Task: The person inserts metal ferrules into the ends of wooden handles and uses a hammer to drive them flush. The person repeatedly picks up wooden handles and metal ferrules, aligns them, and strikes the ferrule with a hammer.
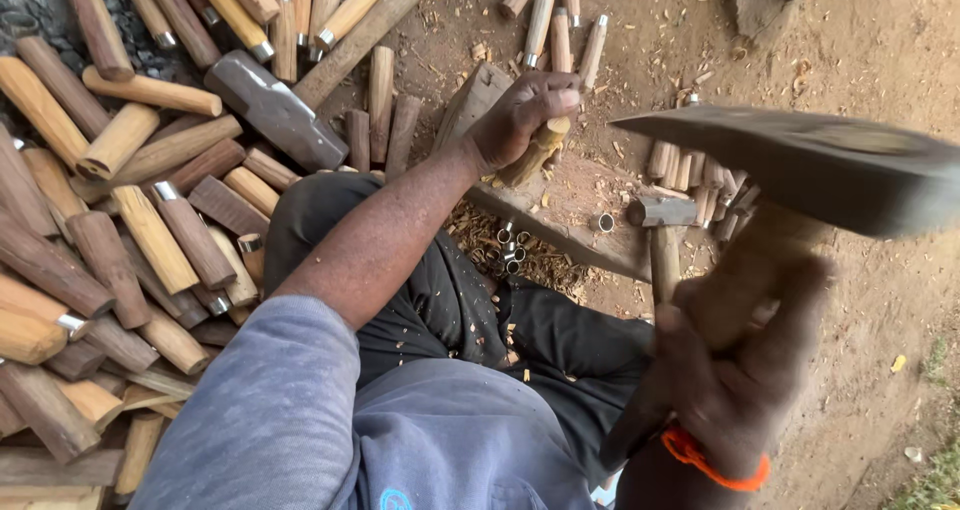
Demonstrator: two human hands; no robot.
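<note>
You are gripping a short pale wooden peg [536, 150] in your left hand [520, 120], fingers clenched round its upper half, its lower end resting on the dark wooden block [560, 238] at 12 o'clock from your knees. Your right hand [735, 370] is closed tight on the wooden haft of a hatchet [800, 170], the wide grey blade blurring at 2 o'clock, raised above the peg and well apart from it. Judgement: the peg looks stiff, dry and light, likely to skid or tip on the block if you are holding it loosely; gripping high is keeping your fingers away from the lower end. The hatchet appears head-heavy, so holding mid-haft is probably giving control at the cost of reach. Edges: the blade edge is the main hazard, with your left thumb closest to its path. A hammer [660, 232] is lying at 1 o'clock just beside the block, and small metal ferrules [508, 245] are sitting near your knee. Room: the pile of finished handles [130, 200] is crowding 9 to 11 o'clock, and a large sledge head [275, 110] is lying at 11 o'clock; open bare ground [880, 300] is lying at 3 o'clock, beside your swinging arm.
</note>
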